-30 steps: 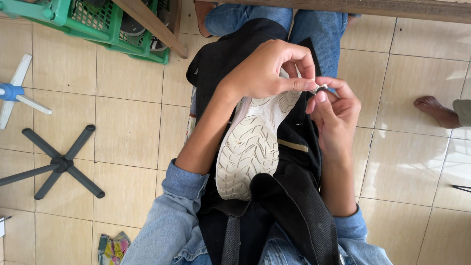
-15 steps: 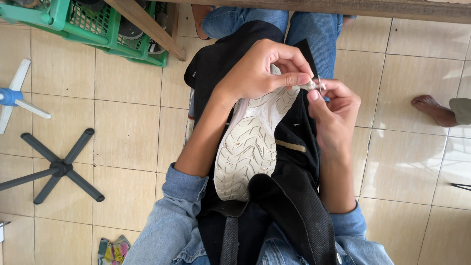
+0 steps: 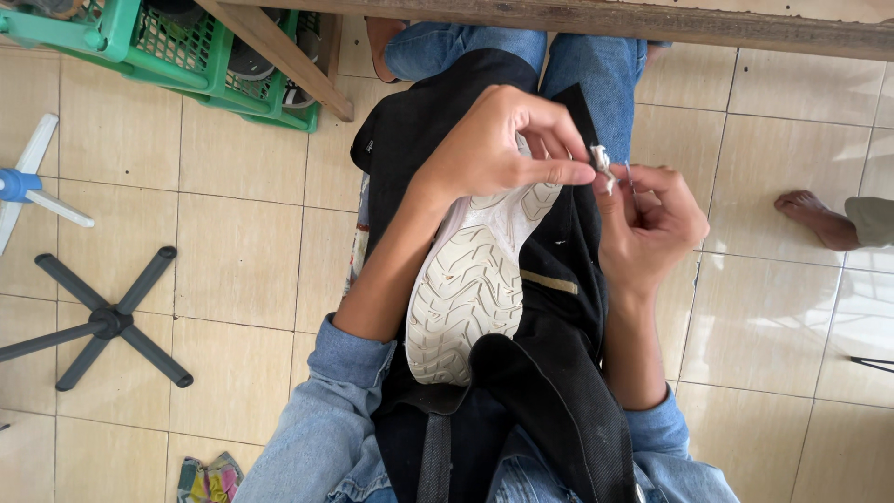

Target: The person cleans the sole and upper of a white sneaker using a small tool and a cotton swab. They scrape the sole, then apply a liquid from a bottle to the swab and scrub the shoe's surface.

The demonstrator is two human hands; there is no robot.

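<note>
A white shoe (image 3: 470, 289) lies sole-up on a black cloth (image 3: 549, 373) over my lap, its toe pointing away from me. My left hand (image 3: 498, 149) grips the toe end, thumb and forefinger pinching a small pale piece at the edge (image 3: 601, 160). My right hand (image 3: 652, 224) is curled just right of the toe, holding a thin needle-like tool (image 3: 626, 175) next to that piece. Both denim sleeves are pushed up.
A wooden table edge (image 3: 652, 23) runs along the top, with a green plastic crate (image 3: 186, 56) under it at the upper left. A black star-shaped chair base (image 3: 102, 321) lies on the tiled floor at left. Another person's bare foot (image 3: 819, 219) rests at the right.
Both hands have shifted slightly along the shoe's toe; the left fingers now pinch the pale piece farther right and the right hand has drawn back a little.
</note>
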